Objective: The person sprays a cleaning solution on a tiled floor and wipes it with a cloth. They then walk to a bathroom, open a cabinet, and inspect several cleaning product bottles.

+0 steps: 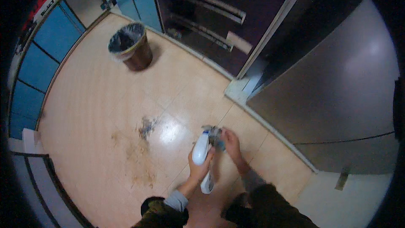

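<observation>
My left hand [200, 167] is wrapped around a white handheld appliance [200, 152], which looks like a small vacuum cleaner. Its rounded body points away from me, and its white lower end [207, 185] sticks out below my palm. At the far end is a blurred grey part [215, 133], possibly a dust cup or a clump of dirt. The fingers of my right hand [231, 141] close on the right side of this part. Something bluish [221, 146] shows just under it, too blurred to name. Both hands are above the tiled floor [186, 101].
Dark debris [147, 127] and brownish dirt [139, 158] lie on the floor to the left. A lined brown waste bin [139, 57] stands farther off. Blue cabinets [42, 50], a dark built-in appliance [202, 15] and a large grey panel [332, 88] border the floor.
</observation>
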Available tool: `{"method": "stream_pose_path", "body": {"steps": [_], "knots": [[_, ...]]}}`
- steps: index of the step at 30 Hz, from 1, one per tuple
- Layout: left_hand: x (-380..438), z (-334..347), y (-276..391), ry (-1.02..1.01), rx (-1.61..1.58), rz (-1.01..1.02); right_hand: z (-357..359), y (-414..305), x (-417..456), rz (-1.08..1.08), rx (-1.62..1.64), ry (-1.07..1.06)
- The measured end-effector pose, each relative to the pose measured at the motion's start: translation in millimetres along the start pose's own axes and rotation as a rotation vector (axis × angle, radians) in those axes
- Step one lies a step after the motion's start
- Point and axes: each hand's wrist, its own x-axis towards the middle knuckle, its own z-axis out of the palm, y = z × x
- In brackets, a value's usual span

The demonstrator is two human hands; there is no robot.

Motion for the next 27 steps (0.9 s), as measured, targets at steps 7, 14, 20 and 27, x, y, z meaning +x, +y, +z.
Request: {"method": "stream_pose_path", "body": {"steps": [7,14,20,27], "knots": [[-68,-1,134,0.32,0.298,0.239,-7,-192,-190,-0.482,-0.372,-0.142],[-92,-17,360,0.218,0.207,0.402,54,-350,-223,-0.294,-0.479,-0.047],[-60,-68,477,0.004,0.557,0.601,8,-507,-105,-0.343,-0.276,0.335],[-97,-209,469,0.032,-0.773,-0.382,-118,-684,34,-0.621,-0.347,0.596]]}}
